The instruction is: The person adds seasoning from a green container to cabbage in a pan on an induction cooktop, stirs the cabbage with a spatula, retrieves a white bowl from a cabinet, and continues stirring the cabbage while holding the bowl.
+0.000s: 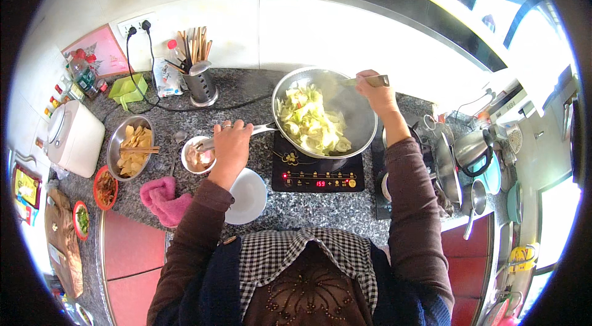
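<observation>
My left hand (232, 150) is closed around the metal handle (262, 128) of a steaming frying pan (360, 127). Chopped pale-green cabbage (311, 120) is heaped in the pan's left half. Over the pan's upper right rim, my right hand (375, 91) grips the handle of a spatula (380, 80), whose blade is lost in the steam. Beneath the pan is a black induction cooktop (319, 178) with a lit display. A small white bowl of sliced meat (196, 154) stands just left of my left hand, and an empty white bowl (247, 196) lies below it.
Potato slices fill a steel bowl (131, 159) with chopsticks across it. Nearby are a pink cloth (165, 201), red-rimmed bowls (106, 188) and a chopstick holder (201, 85). A black power cord (222, 106) crosses the granite counter. At right stand a kettle (472, 148) and a small saucepan (477, 196).
</observation>
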`<state>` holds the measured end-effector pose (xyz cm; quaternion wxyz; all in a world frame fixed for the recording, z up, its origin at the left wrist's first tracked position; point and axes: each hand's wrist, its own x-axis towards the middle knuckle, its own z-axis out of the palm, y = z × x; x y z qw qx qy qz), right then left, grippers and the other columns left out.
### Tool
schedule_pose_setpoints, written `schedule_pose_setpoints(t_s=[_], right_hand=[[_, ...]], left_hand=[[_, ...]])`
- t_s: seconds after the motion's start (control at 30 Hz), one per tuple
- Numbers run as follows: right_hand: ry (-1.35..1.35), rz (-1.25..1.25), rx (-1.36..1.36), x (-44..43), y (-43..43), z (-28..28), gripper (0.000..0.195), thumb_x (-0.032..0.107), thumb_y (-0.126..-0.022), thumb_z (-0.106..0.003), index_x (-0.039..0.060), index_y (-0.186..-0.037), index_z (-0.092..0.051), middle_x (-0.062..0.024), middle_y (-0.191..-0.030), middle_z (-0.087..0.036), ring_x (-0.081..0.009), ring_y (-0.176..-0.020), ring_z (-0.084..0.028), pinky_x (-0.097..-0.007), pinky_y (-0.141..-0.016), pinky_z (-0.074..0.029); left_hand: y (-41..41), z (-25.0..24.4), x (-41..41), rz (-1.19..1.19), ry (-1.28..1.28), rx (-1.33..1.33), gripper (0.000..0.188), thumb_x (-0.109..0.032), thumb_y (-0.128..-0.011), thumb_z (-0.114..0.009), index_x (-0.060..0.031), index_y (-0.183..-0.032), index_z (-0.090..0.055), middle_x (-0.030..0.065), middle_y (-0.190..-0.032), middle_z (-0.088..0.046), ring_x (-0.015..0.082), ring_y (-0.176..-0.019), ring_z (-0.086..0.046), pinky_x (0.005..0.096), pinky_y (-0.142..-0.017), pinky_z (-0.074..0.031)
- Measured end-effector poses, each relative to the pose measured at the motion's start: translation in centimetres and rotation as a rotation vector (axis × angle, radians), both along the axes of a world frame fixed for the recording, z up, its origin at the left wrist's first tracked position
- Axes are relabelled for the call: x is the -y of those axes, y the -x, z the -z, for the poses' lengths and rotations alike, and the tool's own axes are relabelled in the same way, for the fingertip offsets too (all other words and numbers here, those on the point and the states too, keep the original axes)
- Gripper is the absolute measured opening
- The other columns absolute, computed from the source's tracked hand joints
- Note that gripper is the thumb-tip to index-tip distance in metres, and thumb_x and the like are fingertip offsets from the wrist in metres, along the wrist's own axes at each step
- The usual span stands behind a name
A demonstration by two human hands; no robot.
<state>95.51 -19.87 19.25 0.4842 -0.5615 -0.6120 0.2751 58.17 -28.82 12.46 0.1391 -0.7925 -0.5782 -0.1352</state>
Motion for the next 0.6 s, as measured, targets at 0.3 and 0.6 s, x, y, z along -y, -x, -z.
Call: schedule_pose_setpoints(t_s=[0.3, 0.6], right_hand=[[-0.203, -0.569, 0.445, 7.1, 3.6, -9.8, 0.012, 0.011, -0.087, -0.071, 0.0056, -0.097, -0.074, -0.0061, -0.090, -0.073, -0.0154, -0.084, -0.068, -0.0297, -0.078, -0.055], [-0.221, -0.681, 0.579, 12.8, 3.2, -15.2, 0.013, 0.009, -0.085, -0.073, 0.0029, -0.097, -0.074, -0.0093, -0.088, -0.073, -0.0209, -0.082, -0.070, -0.0313, -0.076, -0.056]], left_hand=[[-0.1, 0.2, -0.1, -0.016, -0.033, -0.024, 0.013, -0.016, -0.089, -0.058, -0.0163, -0.096, -0.069, 0.0033, -0.092, -0.063, 0.0276, -0.097, -0.064, 0.0465, -0.082, -0.042], [0.4, 0.8, -0.1, 0.020, -0.055, 0.037, 0.018, -0.014, -0.088, -0.058, -0.0157, -0.103, -0.069, 0.0044, -0.094, -0.063, 0.0289, -0.098, -0.062, 0.0468, -0.084, -0.042]])
